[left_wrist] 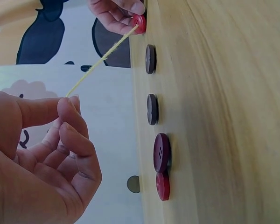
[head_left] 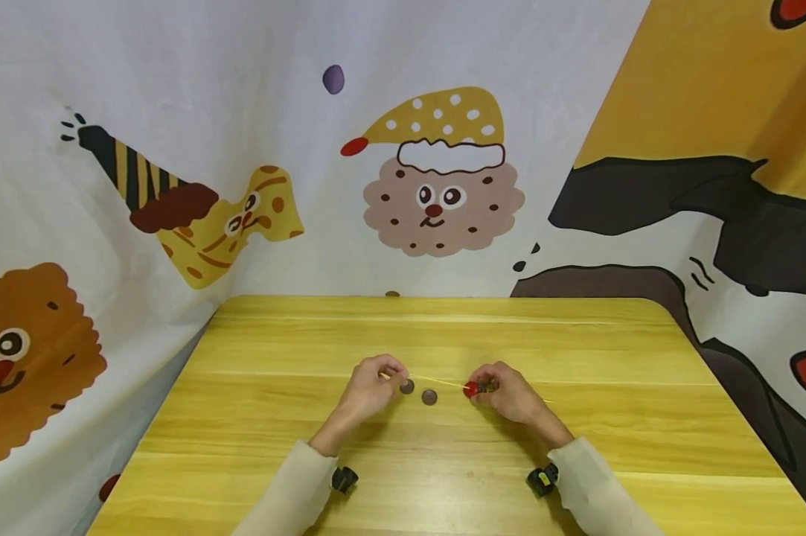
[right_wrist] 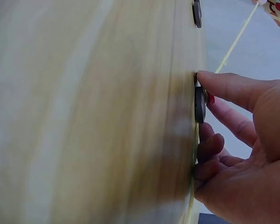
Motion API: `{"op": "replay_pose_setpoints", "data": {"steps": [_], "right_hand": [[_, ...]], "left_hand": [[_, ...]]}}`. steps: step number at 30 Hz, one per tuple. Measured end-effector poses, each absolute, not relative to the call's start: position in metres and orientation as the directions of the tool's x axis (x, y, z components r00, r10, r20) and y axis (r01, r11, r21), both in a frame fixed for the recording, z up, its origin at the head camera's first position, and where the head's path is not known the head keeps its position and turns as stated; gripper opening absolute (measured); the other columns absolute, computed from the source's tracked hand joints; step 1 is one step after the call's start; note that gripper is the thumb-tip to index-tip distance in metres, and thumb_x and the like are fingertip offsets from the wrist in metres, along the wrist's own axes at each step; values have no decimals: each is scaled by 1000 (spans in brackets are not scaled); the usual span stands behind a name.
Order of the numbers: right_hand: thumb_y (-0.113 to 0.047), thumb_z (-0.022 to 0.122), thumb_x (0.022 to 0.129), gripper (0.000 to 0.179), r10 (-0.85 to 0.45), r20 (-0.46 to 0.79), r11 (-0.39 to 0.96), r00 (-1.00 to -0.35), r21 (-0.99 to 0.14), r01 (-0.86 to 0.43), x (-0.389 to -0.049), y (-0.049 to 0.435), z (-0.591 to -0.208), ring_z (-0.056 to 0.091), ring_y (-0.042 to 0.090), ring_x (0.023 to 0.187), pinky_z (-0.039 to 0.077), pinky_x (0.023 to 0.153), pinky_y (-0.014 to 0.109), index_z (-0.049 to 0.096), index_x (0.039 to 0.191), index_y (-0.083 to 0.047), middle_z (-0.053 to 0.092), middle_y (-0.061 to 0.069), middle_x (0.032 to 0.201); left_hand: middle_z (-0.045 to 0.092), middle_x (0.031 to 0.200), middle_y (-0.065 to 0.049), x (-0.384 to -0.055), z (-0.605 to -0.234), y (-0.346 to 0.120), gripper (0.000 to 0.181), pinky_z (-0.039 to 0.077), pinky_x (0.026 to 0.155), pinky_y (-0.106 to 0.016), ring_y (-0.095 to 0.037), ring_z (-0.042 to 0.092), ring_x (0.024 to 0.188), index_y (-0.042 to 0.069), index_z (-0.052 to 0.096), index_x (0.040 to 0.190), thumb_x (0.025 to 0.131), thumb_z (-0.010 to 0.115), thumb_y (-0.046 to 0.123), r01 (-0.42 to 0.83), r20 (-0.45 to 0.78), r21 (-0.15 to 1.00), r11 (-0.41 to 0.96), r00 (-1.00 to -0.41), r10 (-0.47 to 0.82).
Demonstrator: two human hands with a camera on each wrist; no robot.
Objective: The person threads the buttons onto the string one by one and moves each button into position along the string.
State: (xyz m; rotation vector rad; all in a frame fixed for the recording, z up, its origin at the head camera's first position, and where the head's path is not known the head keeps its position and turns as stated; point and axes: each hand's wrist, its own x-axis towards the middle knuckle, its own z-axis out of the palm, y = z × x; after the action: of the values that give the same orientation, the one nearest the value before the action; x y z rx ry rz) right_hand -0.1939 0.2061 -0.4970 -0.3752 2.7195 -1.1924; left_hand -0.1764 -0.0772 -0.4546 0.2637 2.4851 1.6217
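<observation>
My left hand [head_left: 369, 387] pinches a yellow string [left_wrist: 106, 55] between thumb and forefinger, above the table. The string runs taut to the right, up to a red button [head_left: 470, 389]. My right hand [head_left: 510, 391] holds that button by its edge, low over the wood. Among the right fingers a dark button [right_wrist: 200, 106] shows behind the red one, and more string trails past the hand. Between the hands lie two dark buttons, one grey-brown button [head_left: 429, 397] and another [head_left: 407, 386] near the left fingertips.
In the left wrist view, a maroon button [left_wrist: 162, 153] and a smaller red button [left_wrist: 163, 186] lie close together, beyond the dark ones. The wooden table [head_left: 443, 484] ends at a white cloth [head_left: 309, 45] printed with cartoon figures.
</observation>
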Motion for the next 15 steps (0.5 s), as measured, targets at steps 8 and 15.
{"op": "replay_pose_setpoints", "data": {"steps": [8,15], "right_hand": [[-5,80,81,21,-283,-36,657,-959,-736,-166,-194,206,-498,48,18,80,41,72,33,70,97,-14,58,3,90],[-4,80,81,22,-280,-36,656,-959,-737,-163,-194,205,-498,48,17,80,41,72,32,70,98,-13,58,3,90]], "left_hand": [[66,95,-10,-176,-456,-77,14,51,57,-31,-40,66,77,4,69,101,99,61,14,61,-35,920,387,-971,235],[65,93,-7,-176,-456,-76,15,51,56,-30,-41,66,77,2,68,102,99,61,15,60,-34,924,377,-971,236]]}}
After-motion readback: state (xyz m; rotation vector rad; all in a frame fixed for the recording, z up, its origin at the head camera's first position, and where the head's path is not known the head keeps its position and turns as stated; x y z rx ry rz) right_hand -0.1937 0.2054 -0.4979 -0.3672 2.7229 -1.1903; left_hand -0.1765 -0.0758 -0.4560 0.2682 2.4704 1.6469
